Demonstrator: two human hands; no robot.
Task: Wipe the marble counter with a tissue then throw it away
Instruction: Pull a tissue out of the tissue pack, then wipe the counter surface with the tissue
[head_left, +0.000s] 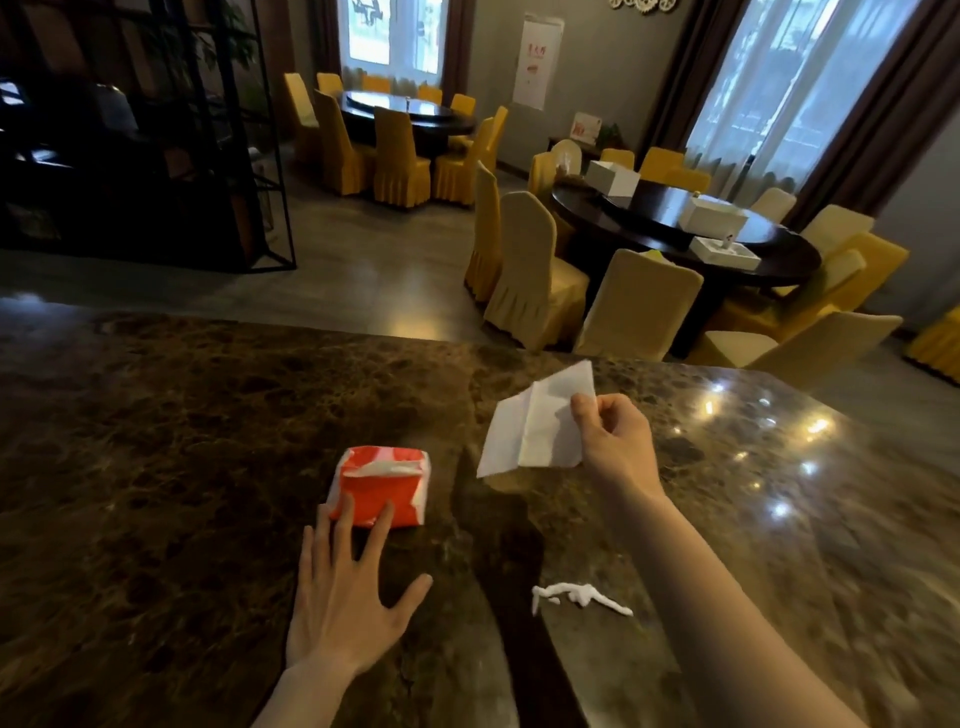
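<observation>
We see a thin, white tissue (535, 421) with soft folds, held up in the middle right of the frame, above the marble counter (182, 415). The right hand (615, 441) pinches its edge between thumb and curled fingers. The left hand (343, 597) is wide open, fingers spread, with two fingertips touching a squishy red and white tissue pack (382, 486) in the lower middle. A small, twisted white scrap (579, 597) lies on the counter near the bottom. The counter is brown, blotchy and shiny, with bright light spots on the right. Behind it, at the top, stand dark round tables (685, 228) and chairs in yellow cloth covers (535, 280).
</observation>
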